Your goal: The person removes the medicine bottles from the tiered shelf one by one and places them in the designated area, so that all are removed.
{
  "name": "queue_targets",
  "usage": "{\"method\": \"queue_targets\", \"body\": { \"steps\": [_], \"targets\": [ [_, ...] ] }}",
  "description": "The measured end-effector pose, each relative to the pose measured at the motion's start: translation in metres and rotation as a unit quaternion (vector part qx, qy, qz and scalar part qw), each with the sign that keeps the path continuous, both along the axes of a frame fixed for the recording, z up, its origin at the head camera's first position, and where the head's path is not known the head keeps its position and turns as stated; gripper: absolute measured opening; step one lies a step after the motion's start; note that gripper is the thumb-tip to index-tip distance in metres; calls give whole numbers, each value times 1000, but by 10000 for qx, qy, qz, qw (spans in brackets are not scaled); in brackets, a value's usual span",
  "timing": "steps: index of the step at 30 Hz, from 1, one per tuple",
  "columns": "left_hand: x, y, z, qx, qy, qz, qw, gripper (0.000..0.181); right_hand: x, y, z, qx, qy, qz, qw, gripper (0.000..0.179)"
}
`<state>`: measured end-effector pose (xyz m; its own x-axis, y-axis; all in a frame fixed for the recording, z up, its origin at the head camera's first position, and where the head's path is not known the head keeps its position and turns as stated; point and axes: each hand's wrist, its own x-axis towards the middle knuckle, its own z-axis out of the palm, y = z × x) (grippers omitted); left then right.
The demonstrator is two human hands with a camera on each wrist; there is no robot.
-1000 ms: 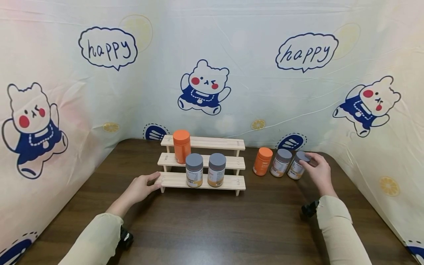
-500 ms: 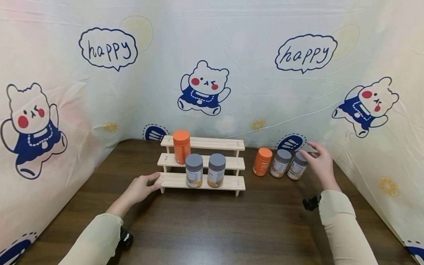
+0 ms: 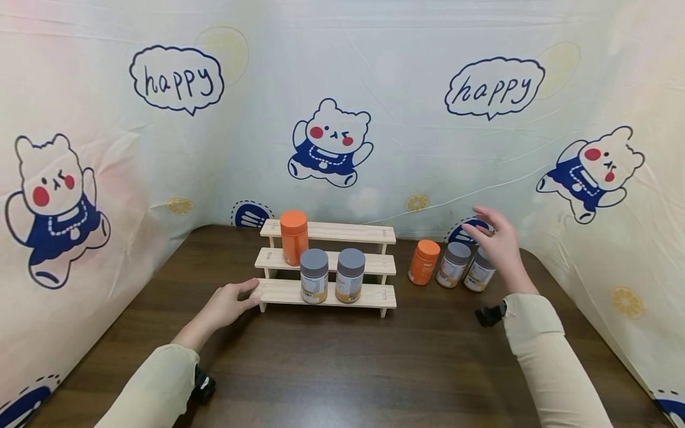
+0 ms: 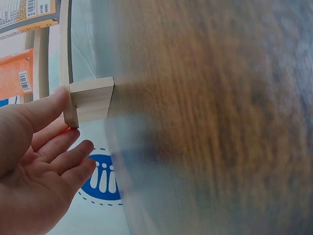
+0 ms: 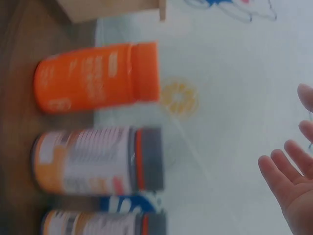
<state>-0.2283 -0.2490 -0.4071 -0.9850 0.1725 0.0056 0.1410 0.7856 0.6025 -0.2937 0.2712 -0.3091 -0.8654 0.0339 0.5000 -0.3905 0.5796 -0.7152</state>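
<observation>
My left hand (image 3: pixel 227 304) pinches the left end of the lowest board of a three-step wooden display rack (image 3: pixel 283 291); the left wrist view has thumb and fingers at the board's end (image 4: pixel 71 110). My right hand (image 3: pixel 502 246) is raised, holding nothing, fingers apart from each other. Beneath and beside it stand a grey-lidded jar (image 3: pixel 478 277), partly hidden by the hand, another grey-lidded jar (image 3: pixel 452 270) and an orange jar (image 3: pixel 424 264). In the right wrist view the orange jar (image 5: pixel 93 78) appears sideways and blurred, clear of the fingers.
On the rack's middle step is a taller orange jar (image 3: pixel 294 241). Two grey-lidded jars (image 3: pixel 314 279) stand on the lowest step. A printed cloth (image 3: pixel 407 137) hangs behind the dark wooden table (image 3: pixel 342 368) and along its sides.
The right hand has let go of the rightmost grey-lidded jar's lid, then risen and shifted left above the jars. Left hand, rack and jars stay put.
</observation>
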Motion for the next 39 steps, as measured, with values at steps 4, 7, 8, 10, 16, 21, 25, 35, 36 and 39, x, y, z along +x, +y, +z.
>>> {"method": "queue_targets", "body": {
  "steps": [4,7,8,10,16,21,25,35,36,39],
  "targets": [
    [0,0,0,6,-39,0,10000,52,1,-16,10,83,218,231,9995,49],
    [-1,0,-1,9,-52,8,10000,52,7,-33,22,118,335,515,9980,46],
    [-1,0,-1,6,-51,10,10000,52,10,-39,26,114,359,621,9974,45],
    [-2,0,-1,2,-43,10,10000,53,16,-51,35,81,411,859,9954,45],
    [-3,-1,-2,-4,-35,8,10000,52,6,-73,38,25,479,1413,9888,44],
    [-4,-1,-3,-8,-46,36,10000,52,-3,-93,38,72,522,1689,9842,46],
    [-4,-2,-3,4,-45,40,10000,52,-3,-111,43,109,451,1854,9816,46],
    [-4,-2,-3,15,-56,35,10000,53,-1,-159,54,293,330,2409,9695,45],
    [-4,-2,-3,19,-61,38,10000,53,-2,-163,54,337,347,2454,9682,45],
    [-4,-2,-3,14,-67,40,10000,53,-2,-176,55,401,453,2608,9635,44]
  ]
}}
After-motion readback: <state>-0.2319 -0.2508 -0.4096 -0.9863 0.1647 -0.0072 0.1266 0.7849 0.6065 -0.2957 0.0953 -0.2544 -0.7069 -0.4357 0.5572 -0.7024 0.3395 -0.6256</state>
